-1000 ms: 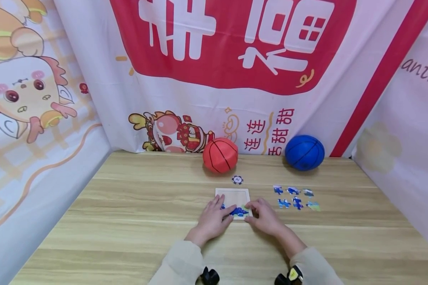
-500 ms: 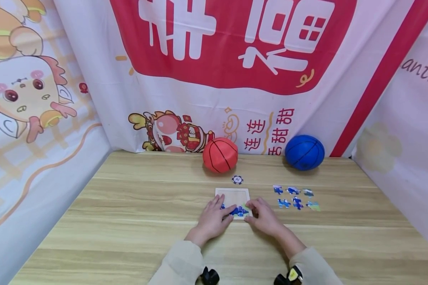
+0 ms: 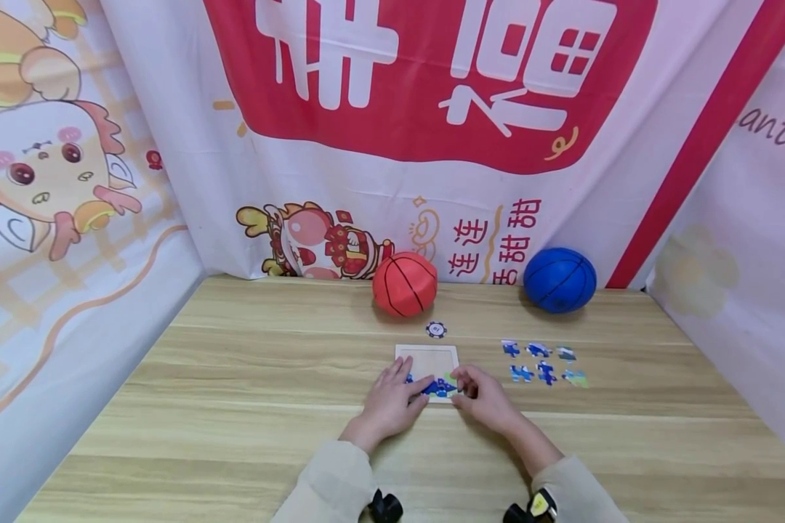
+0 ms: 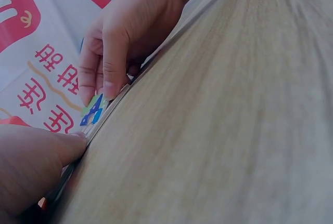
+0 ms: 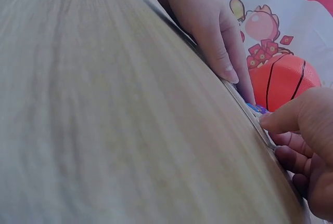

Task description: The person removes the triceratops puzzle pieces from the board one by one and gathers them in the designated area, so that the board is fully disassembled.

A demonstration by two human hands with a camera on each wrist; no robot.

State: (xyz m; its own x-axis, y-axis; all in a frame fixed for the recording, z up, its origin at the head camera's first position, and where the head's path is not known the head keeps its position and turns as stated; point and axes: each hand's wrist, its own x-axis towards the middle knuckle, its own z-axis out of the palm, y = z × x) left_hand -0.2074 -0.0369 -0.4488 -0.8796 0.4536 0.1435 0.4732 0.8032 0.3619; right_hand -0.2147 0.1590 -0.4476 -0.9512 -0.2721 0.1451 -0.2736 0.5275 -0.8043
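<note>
A small square puzzle tray (image 3: 427,350) with a pale rim lies on the table. Joined blue and green jigsaw pieces (image 3: 440,386) fill part of its near side. My left hand (image 3: 392,396) rests over the tray's left side with its fingers extended, covering some pieces. At the tray's right edge, my right hand (image 3: 487,399) has its thumb and index fingertips around the near right corner. In the left wrist view these fingertips touch the green-and-blue pieces (image 4: 92,114); whether they pinch one is unclear. The right wrist view shows the other fingers curled.
Several loose jigsaw pieces (image 3: 544,373) lie in two rows to the right of the tray. Beyond the tray is a round token (image 3: 435,330). A red ball (image 3: 405,284) and a blue ball (image 3: 559,280) stand at the back, before a printed cloth (image 3: 340,167).
My right fingertips have shifted slightly to the right along the tray's edge, showing a little more of the pieces. The left hand and loose pieces stay put.
</note>
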